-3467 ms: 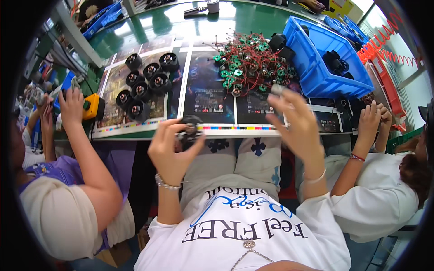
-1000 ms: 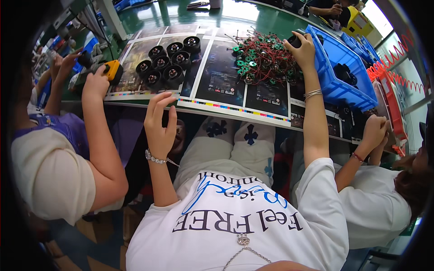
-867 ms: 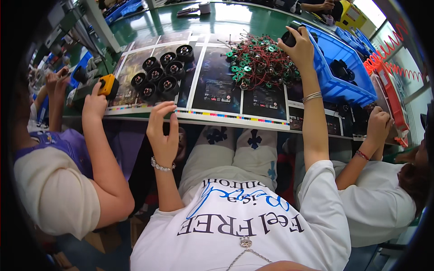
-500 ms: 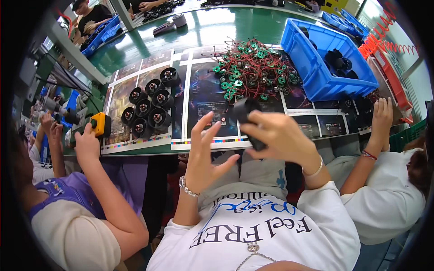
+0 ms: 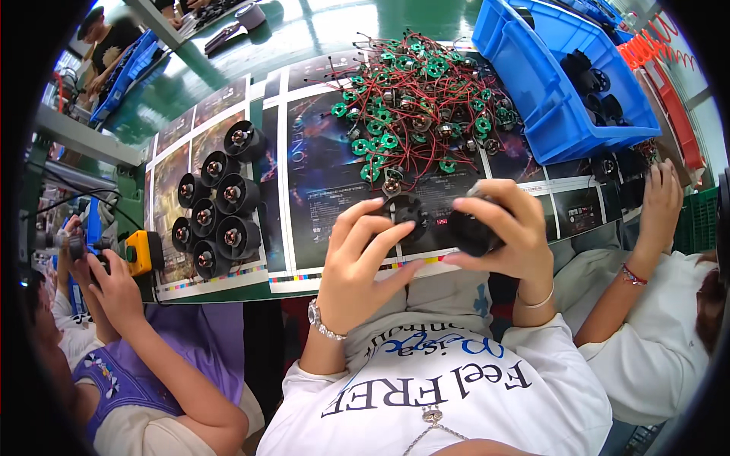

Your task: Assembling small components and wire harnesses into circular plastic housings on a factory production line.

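My left hand (image 5: 357, 262) is curved round a small black round plastic part (image 5: 411, 214), its fingertips against it and the thumb apart below. My right hand (image 5: 511, 237) grips a black cup-shaped plastic housing (image 5: 470, 230) between thumb and fingers, just right of the left hand's part. Both hands are over the front edge of the printed sheets. Beyond them lies a heap of green round circuit boards with red wires (image 5: 426, 114) and small metal motors. Left of the hands stands a group of black cup housings (image 5: 236, 195), with copper-coloured centres showing inside.
Printed sheets (image 5: 304, 254) cover the green table (image 5: 312, 34). A blue bin (image 5: 559, 125) with black parts stands at the right. A yellow box (image 5: 144, 252) sits by the left co-worker's hand (image 5: 118, 292). Another co-worker's hand (image 5: 663, 194) is at the right.
The view has shifted, enlarging the table. My right hand has moved right with the housing. My left hand has come up and closed round a black part near the right hand.
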Available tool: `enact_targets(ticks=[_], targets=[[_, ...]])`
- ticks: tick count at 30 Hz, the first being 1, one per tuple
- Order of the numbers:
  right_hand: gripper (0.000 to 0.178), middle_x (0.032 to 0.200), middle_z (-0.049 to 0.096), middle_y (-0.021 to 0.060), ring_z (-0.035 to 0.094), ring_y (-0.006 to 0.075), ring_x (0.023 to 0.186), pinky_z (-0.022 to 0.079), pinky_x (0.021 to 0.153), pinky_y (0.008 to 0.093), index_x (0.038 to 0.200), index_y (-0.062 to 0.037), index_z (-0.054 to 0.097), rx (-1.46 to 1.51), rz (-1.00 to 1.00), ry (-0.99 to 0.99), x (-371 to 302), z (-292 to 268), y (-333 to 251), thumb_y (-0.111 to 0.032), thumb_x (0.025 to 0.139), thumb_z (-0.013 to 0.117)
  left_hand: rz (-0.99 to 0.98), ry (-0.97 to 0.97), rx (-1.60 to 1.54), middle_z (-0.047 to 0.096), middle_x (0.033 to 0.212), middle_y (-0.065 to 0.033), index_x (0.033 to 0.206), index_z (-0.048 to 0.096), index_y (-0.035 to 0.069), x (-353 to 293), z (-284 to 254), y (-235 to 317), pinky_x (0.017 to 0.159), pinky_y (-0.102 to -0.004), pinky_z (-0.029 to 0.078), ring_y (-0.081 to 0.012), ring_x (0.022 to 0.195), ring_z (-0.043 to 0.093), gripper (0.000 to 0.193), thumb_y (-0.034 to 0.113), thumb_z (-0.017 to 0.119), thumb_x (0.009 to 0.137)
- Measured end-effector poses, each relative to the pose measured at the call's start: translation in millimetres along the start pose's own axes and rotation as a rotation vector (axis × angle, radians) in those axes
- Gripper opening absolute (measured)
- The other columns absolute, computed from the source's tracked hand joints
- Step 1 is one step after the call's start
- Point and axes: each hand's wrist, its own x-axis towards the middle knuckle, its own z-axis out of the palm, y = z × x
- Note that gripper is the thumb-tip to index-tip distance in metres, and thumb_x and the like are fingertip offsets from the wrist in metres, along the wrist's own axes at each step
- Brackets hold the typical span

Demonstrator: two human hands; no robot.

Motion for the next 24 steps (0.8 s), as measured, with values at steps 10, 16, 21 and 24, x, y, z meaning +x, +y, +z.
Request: enact_targets(ticks=[10,16,21,24], targets=[[0.045,0.098,0.064,0.0069,0.059,0.0206,0.078,0.05,0.085,0.0399,0.096,-0.0092,0.067,-0.025,0.039,0.462,-10,2,3,-0.036,0.065,0.085,-0.082,0.135,-0.177,0.062,0.112,-0.0112,0.063,0.051,0.007,-4,0,0,0.082,-0.0354,0.052,-0.0283,0.1,0.062,0.035,-0.002,0.084,0.053],[0.039,0.101,0.065,0.007,0.06,0.0218,0.085,0.044,0.096,0.0421,0.1,-0.0093,0.067,-0.184,0.094,0.002,-1,16,-15,-0.035,0.073,0.079,-0.156,-0.007,-0.227,0.061,0.121,-0.0112,0.062,0.045,0.005,-1,-8,-2,0.068,-0.0281,0.051,-0.0213,0.084,0.062,0.037,0.001,0.082,0.059],[0.034,0.103,0.066,0.0074,0.06,0.0232,0.087,0.041,0.099,0.0408,0.106,-0.0073,0.066,-0.334,0.127,-0.095,11,8,-4,-0.03,0.081,0.072,-0.125,-0.036,-0.212,0.06,0.125,-0.0124,0.061,0.041,0.006,-4,-9,-4,0.071,-0.0293,0.051,-0.0224,0.088,0.063,0.041,0.001,0.082,0.06],[0.032,0.106,0.065,0.0081,0.057,0.0259,0.088,0.041,0.096,0.0408,0.111,-0.0053,0.066,-0.284,0.058,-0.082,13,-1,2,-0.025,0.085,0.065,-0.096,-0.055,-0.165,0.058,0.128,-0.013,0.064,0.042,0.006,-2,-8,-3,0.077,-0.0329,0.052,-0.0248,0.094,0.063,0.039,0.002,0.08,0.061]])
